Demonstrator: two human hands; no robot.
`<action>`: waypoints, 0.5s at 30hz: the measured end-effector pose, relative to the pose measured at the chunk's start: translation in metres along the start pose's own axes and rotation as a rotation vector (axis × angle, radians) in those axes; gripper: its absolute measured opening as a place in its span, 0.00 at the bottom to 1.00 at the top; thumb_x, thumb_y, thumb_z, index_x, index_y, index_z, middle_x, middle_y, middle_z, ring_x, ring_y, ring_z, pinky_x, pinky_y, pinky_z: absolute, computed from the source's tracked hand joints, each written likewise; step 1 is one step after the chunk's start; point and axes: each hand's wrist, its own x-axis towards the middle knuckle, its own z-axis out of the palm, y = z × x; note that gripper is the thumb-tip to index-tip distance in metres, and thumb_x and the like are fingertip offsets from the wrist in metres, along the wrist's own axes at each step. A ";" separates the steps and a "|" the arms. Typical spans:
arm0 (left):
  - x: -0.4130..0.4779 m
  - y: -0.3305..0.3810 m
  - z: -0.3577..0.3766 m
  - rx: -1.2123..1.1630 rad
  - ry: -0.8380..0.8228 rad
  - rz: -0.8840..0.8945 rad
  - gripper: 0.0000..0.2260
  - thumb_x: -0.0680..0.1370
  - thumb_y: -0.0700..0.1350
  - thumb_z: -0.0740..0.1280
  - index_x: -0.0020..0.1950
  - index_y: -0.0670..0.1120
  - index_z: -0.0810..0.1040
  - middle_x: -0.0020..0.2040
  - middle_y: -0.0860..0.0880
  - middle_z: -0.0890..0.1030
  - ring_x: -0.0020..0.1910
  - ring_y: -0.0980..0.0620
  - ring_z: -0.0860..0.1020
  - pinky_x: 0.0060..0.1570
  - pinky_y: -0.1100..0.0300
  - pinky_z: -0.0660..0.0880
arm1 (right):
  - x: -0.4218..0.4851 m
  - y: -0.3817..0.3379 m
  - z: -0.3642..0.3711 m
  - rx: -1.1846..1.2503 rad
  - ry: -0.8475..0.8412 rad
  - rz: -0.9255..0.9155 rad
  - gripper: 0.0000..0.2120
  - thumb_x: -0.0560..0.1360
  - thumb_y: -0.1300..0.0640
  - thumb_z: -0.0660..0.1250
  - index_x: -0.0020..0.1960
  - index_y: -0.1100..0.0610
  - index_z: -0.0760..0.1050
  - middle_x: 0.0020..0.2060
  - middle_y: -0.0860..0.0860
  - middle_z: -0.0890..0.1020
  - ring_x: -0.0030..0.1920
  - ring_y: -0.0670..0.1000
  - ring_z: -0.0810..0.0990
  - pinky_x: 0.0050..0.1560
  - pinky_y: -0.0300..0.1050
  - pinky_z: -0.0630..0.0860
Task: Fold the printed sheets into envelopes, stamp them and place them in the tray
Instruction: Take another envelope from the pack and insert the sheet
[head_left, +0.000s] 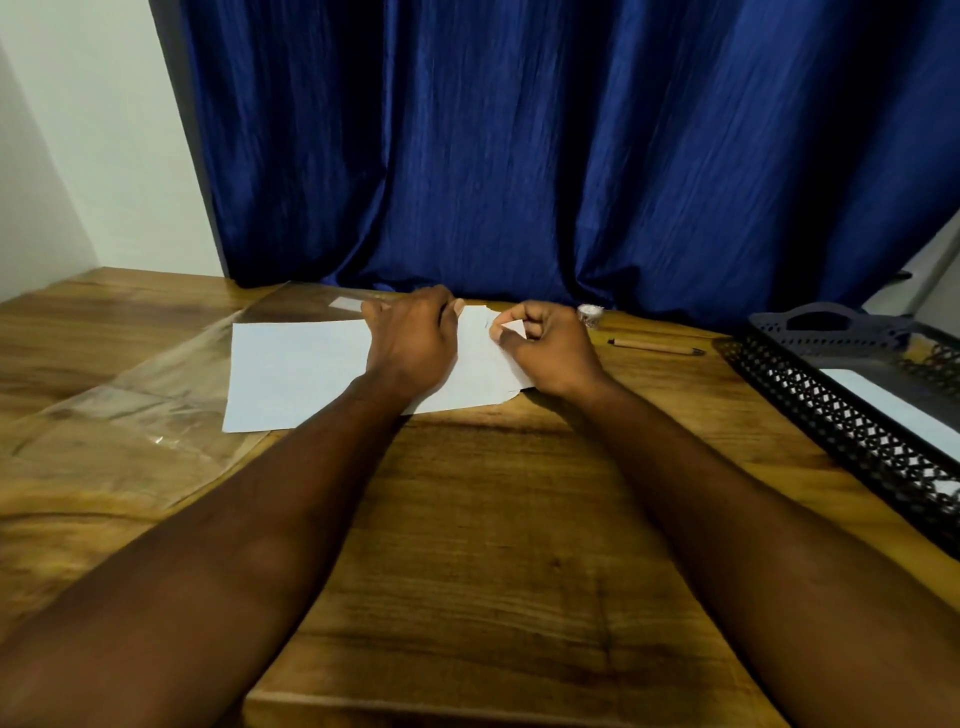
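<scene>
Now | step: folding, first corner, I'd judge | sheet (301, 369) mid-frame on tabletop (493, 519) | left hand (410, 340) fingers bent, pinning its far edge | right hand (545, 351) fingers pinch turned corner | next: press crease flat | tray (810, 400) far right

I count two hands in view, a left hand (410, 338) and a right hand (545, 348). One white sheet (296, 374) lies on the one table (493, 519); I can't tell whether more lie under it. One clear sleeve (130, 415), one pen (655, 347), one small round thing (590, 313) too blurred to name, one black tray (831, 410) with one white piece (893, 410) inside, one curtain (519, 156).
</scene>
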 end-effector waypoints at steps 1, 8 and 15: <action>0.000 -0.001 0.001 -0.010 0.000 -0.003 0.10 0.87 0.51 0.57 0.50 0.54 0.74 0.45 0.54 0.78 0.47 0.52 0.74 0.63 0.44 0.61 | 0.000 0.000 -0.003 -0.011 -0.018 0.026 0.06 0.80 0.54 0.74 0.57 0.52 0.85 0.55 0.45 0.86 0.51 0.40 0.81 0.45 0.33 0.75; 0.001 -0.005 0.004 -0.052 0.058 -0.020 0.12 0.87 0.50 0.57 0.48 0.51 0.76 0.43 0.53 0.78 0.45 0.49 0.76 0.55 0.49 0.57 | 0.005 0.008 -0.026 0.162 -0.246 0.237 0.09 0.81 0.55 0.72 0.48 0.61 0.82 0.49 0.61 0.87 0.53 0.62 0.86 0.47 0.53 0.78; 0.001 -0.001 0.005 -0.034 0.085 -0.014 0.12 0.87 0.50 0.57 0.49 0.50 0.77 0.43 0.54 0.78 0.45 0.48 0.76 0.54 0.51 0.55 | -0.004 -0.003 -0.018 0.225 -0.128 0.223 0.08 0.80 0.56 0.74 0.57 0.58 0.85 0.49 0.53 0.88 0.48 0.50 0.88 0.39 0.39 0.81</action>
